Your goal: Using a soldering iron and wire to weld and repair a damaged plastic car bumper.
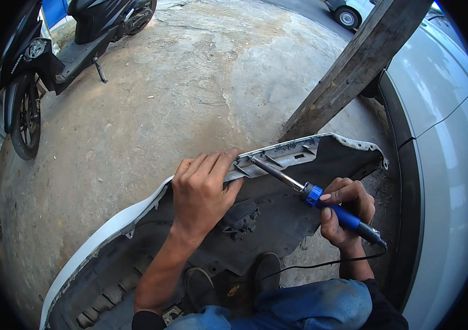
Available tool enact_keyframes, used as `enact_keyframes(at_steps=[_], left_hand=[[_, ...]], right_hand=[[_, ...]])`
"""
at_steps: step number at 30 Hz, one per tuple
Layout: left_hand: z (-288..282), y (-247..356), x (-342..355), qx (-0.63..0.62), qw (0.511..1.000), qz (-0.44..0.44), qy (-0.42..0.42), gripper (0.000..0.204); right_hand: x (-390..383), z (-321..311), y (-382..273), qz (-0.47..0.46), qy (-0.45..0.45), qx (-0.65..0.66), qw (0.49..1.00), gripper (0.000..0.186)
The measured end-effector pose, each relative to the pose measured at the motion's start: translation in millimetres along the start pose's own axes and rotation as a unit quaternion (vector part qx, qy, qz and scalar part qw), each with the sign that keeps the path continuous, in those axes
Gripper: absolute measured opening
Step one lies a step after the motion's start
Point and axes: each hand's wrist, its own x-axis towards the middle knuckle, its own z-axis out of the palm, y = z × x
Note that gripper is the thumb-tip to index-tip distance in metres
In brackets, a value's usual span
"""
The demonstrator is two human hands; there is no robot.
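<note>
A blue-handled soldering iron [337, 212] sits in my right hand [350, 208], fingers and thumb closed round its handle. Its metal shaft points up and left, and the tip meets a pale bracket strip [283, 157] along the bumper's upper edge. My left hand [204, 184] grips that edge just left of the tip, fingers over the rim and thumb on the inner side. The car bumper [110, 223], white outside and dark inside, lies with its inner side toward me. A black cord [327, 263] runs from the handle's end past my knee.
A wooden post [349, 74] slants up just beyond the bumper. On the right stands a light-coloured car [448, 165]. A black scooter [63, 60] is parked at the far left on the concrete floor [190, 71]. My shoes [267, 270] are close to the bumper's inner side.
</note>
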Motion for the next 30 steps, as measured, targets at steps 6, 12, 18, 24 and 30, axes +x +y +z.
enact_keyframes(at_steps=[6,12,18,24,30], left_hand=[[0.2,0.3,-0.7,0.004,1.000,0.000,0.001,0.043],[0.9,0.8,-0.8,0.002,1.000,0.003,0.006,0.045],[1.0,1.3,-1.7,0.002,1.000,0.000,0.002,0.045],[0.1,1.1,-2.5,-0.001,1.000,0.001,0.003,0.045],[0.0,1.4,-2.1,0.002,1.000,0.002,0.002,0.045]], right_hand=[[0.9,0.7,-1.5,-0.002,0.004,0.002,1.000,0.021],[0.9,0.2,-4.1,0.001,0.006,-0.005,1.000,0.020],[0.9,-0.2,-7.9,0.014,0.006,-0.002,1.000,0.019],[0.2,0.7,-7.5,0.007,0.008,-0.005,1.000,0.019],[0.2,-0.5,-5.9,0.002,0.012,-0.004,1.000,0.020]])
